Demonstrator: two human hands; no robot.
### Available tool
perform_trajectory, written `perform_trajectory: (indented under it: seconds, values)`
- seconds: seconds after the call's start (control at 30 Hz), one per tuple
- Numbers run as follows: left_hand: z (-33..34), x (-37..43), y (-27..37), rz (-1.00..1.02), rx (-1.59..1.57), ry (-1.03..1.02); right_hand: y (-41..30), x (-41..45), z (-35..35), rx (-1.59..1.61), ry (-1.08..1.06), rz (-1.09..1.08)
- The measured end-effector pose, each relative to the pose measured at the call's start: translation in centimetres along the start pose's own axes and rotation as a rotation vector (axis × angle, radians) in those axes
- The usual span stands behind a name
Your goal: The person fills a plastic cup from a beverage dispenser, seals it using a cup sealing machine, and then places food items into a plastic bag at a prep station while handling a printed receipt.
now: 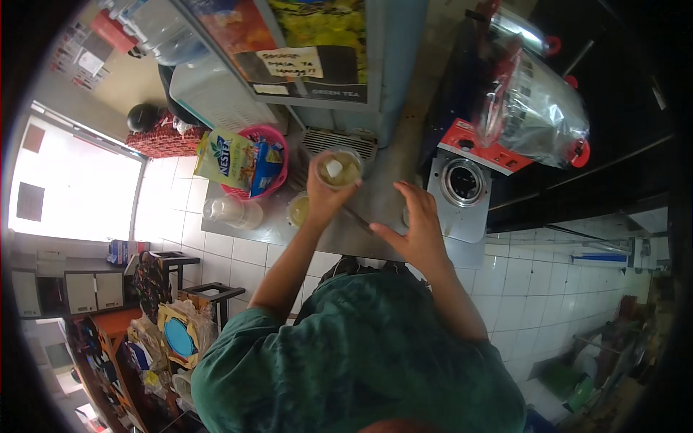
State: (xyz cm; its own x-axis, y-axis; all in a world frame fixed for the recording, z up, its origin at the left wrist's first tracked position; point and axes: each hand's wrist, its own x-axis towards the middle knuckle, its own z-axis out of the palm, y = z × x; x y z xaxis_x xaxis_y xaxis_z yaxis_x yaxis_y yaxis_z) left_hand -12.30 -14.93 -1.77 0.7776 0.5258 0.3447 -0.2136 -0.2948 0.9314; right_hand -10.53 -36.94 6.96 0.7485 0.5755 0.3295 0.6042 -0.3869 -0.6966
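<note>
My left hand (325, 195) is wrapped around a clear plastic cup (349, 181) above the steel counter. Pale yellow-green liquid and a white lump, perhaps ice, show inside it. My right hand (417, 227) hovers over the counter with fingers spread and nothing in its grasp. Close to its thumb is the end of a thin dark utensil (357, 220), whose kind I cannot tell. Partly hidden behind my left wrist stands a second cup (296, 211) with similar liquid. Something round and pale peeks out beside my right fingers, mostly covered.
Beyond the cup stands a drink dispenser (346, 70) with a slotted drip tray (338, 142). At left are a pink basket (281, 143) holding Nestea packs (227, 159) and stacked clear cups (233, 212). A cup-sealing machine (463, 216) with a film roll (541, 108) occupies the right.
</note>
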Motion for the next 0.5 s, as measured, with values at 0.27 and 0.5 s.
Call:
perform_trajectory:
  seconds: [0.27, 0.5]
  values:
    - [-3.4, 10.5, -3.7, 0.155, 0.162, 0.193, 3.1, -5.3, 0.5, -0.054, -0.047, 0.220]
    - [-2.3, 15.3, -7.0, 0.196, -0.108, 0.179, 2.7, -6.5, 0.0, -0.062, 0.028, 0.315]
